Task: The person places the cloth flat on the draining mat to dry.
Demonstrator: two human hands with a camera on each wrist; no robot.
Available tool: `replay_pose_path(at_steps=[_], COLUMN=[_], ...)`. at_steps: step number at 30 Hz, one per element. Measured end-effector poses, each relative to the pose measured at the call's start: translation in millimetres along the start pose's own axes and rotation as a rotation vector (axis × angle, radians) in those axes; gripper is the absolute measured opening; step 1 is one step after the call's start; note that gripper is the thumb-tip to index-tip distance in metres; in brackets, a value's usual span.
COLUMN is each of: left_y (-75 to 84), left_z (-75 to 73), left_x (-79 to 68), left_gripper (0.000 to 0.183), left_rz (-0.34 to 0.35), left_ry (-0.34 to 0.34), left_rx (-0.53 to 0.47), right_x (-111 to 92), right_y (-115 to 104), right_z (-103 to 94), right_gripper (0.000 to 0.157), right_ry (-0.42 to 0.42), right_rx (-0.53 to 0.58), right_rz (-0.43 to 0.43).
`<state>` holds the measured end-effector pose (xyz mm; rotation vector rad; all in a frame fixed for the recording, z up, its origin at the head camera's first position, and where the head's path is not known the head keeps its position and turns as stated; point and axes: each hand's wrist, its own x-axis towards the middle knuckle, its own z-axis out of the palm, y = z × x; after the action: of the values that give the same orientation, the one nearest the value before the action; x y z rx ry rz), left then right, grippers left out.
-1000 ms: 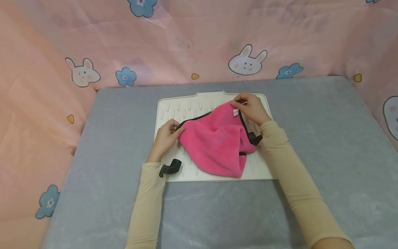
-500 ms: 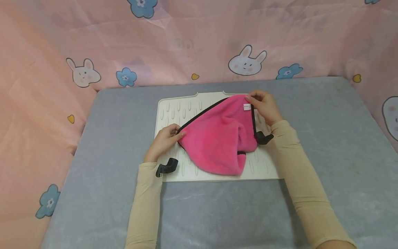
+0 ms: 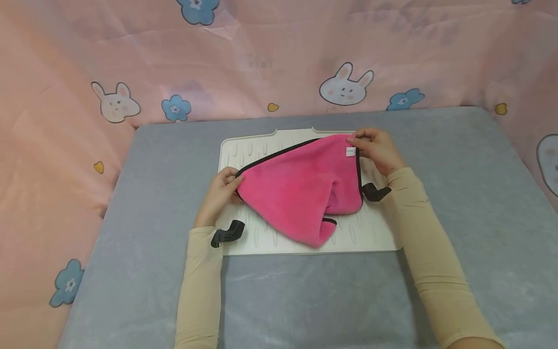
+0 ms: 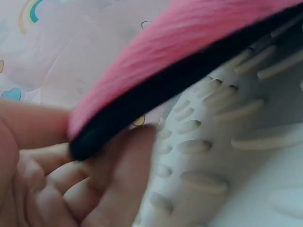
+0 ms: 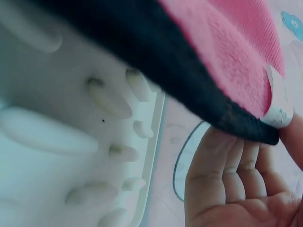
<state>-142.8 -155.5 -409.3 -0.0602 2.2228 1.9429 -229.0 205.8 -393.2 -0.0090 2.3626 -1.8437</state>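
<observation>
A pink fleecy cloth with black edging is held up over a white ridged tray. My left hand pinches its left corner between thumb and fingers; the left wrist view shows that corner in the grip. At the far right corner, beside a small white label, my right hand pinches the cloth. In the right wrist view the label sits close to the right thumb. The top edge is drawn fairly straight between both hands. Lower down the cloth hangs in folds, with one lower corner turned under.
The tray lies on a grey covered table. Behind the table hangs a pink curtain printed with rabbits and blue flowers. A black wrist mount shows at each sleeve, the left mount above the tray's front left corner.
My right hand has moved to the right with its corner, and my left hand has shifted slightly left. The cloth is more spread, and its top edge is longer and straighter.
</observation>
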Motion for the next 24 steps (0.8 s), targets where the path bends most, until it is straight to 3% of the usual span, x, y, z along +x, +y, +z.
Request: replay_pose_path(at_steps=[4, 8, 15, 20, 24], left_y=[1.8, 6.9, 17.0, 15.0, 7.8], left_z=[-9.6, -21.1, -37.9, -32.0, -25.2], left_x=[-0.6, -3.5, 9.1, 20.5, 21.8], left_gripper=[0.018, 0.022, 0.023, 0.027, 0.026], left_rz=[-0.02, -0.048, -0.054, -0.116, -0.196], left_ry=[0.128, 0.173, 0.137, 0.097, 0.03], left_rx=[0.012, 0.04, 0.151, 0.121, 0.094], right_x=[-1, -1, -1, 1, 3], right_y=[-2, -5, -4, 3, 9], right_z=[3.0, 6.6, 8.5, 4.0, -1.0], right_gripper=[0.012, 0.008, 0.007, 0.007, 0.008], right_ry=[-0.062, -0.111, -0.148, -0.126, -0.097], right_rx=[0.021, -0.012, -0.002, 0.04, -0.021], right_rz=[-0.008, 0.011, 0.001, 0.026, 0.08])
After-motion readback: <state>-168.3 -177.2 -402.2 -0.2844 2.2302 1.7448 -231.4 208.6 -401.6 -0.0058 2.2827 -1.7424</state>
